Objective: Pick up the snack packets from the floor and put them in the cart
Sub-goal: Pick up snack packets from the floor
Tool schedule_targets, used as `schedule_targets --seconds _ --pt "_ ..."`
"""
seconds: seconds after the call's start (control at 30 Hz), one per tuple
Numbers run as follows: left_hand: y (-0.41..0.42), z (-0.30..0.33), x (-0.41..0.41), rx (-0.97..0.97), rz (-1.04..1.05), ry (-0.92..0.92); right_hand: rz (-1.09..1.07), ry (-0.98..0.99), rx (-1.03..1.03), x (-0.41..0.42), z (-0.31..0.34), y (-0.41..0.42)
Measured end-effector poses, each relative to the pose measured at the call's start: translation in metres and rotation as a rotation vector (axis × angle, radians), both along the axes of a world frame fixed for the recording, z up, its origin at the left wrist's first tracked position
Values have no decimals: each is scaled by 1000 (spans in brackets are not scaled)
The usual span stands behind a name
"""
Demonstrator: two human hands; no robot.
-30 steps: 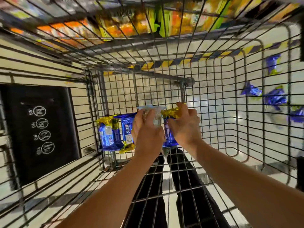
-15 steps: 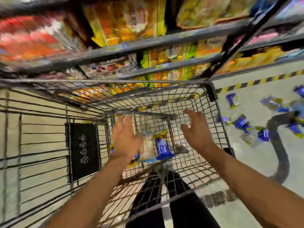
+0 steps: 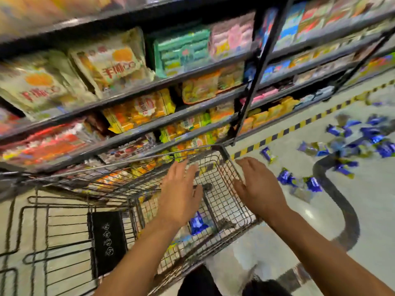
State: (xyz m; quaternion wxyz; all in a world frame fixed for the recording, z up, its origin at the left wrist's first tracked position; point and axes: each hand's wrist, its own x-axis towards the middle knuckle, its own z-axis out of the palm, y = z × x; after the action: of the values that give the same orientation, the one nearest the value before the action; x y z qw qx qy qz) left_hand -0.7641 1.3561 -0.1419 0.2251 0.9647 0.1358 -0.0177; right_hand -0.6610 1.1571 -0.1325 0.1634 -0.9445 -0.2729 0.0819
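both hands have lifted out of the cart (image 3: 222, 150) since the earlier frames, leaving a blue packet (image 3: 197, 223) on its wire bottom. left hand (image 3: 180, 195) and right hand (image 3: 257, 189) hover with fingers spread, holding nothing. remaining snack packets (image 3: 299, 182) lie scattered on the floor (image 3: 374, 210) to the right of the cart, nearest the right hand; their long axes point every way.

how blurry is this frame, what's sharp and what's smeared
Head view: motion blur smears the shelves and the floor packets; the left hand, right hand and cart stay fairly sharp; wide-angle distortion bends the shelf lines.
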Motion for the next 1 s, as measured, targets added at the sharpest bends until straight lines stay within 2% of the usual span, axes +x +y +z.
schedule_targets --seconds 0.2,0.6,0.77,1.0 --pt "-79 26 34 63 -74 -35 -163 -120 -16 8 18 -85" --pt "-288 22 83 261 -290 20 -395 -34 -73 18 4 -299" --pt "-363 21 109 259 -392 39 -483 -8 -91 18 0 -367" --pt "-449 16 154 219 -587 23 -710 46 -84 16 5 -449"
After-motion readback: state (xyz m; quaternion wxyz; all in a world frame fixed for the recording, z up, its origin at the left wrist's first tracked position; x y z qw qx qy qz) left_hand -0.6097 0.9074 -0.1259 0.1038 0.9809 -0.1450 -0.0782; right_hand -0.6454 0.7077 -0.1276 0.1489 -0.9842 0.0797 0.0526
